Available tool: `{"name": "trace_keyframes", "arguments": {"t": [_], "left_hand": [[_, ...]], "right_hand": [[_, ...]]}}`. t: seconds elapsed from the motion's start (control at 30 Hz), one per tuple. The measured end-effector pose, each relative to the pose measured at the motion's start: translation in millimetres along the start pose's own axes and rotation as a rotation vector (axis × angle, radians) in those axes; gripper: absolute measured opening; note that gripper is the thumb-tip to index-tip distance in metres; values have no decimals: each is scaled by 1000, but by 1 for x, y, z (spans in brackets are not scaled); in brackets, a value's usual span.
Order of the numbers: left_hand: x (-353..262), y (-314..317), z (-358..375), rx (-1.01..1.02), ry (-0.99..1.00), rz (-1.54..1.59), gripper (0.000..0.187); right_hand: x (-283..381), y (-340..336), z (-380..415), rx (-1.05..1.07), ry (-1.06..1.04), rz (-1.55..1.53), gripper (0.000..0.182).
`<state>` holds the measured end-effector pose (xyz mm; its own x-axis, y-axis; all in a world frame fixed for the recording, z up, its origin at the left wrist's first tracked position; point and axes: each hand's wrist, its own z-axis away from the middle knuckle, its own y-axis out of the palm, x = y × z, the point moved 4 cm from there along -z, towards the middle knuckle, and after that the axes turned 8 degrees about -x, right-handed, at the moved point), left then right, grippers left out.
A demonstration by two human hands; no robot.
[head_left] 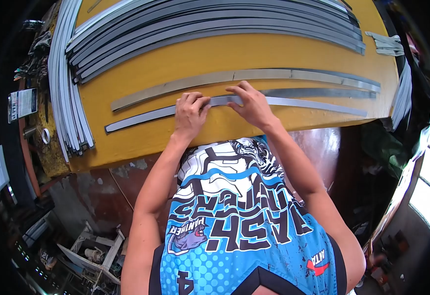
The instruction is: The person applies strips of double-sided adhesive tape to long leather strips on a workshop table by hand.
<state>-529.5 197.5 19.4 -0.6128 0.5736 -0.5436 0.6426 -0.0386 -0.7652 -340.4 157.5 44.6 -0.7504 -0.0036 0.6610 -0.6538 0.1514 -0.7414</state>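
Observation:
A long light grey strip [146,117], edged by a darker backing layer, lies across the near part of the yellow-covered table [141,150]. My left hand [191,114] is closed on it left of the middle, with its fingers pinched along the strip. A short way to the right, my right hand [252,105] has its thumb and bent fingers on opposite edges of the same strip. Just beyond it, a dark grey strip [318,92] runs rightward from behind my right hand. Farther off lies a beige-grey strip [175,84], untouched.
Many grey strips [215,30] lie bunched at the table's far side. Another bundle of pale strips [62,73] runs along the left side. Light strips [402,96] hang over the right corner. At the left are a tape roll [46,135] and a printed packet [23,104].

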Motion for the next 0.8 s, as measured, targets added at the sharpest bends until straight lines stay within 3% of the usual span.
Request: {"name": "trace_keyframes", "arguments": {"t": [0.13,0.33,0.8], "left_hand": [[0,-8,1,35,-12,-8,19],[-4,-8,1,28,-21,-11,18],[-6,-7,1,21,-45,-22,19]], "right_hand": [[-21,-28,7,194,28,55,26],[-32,-30,7,68,-104,87,21],[-41,-24,11,0,-128,114,18]]}}
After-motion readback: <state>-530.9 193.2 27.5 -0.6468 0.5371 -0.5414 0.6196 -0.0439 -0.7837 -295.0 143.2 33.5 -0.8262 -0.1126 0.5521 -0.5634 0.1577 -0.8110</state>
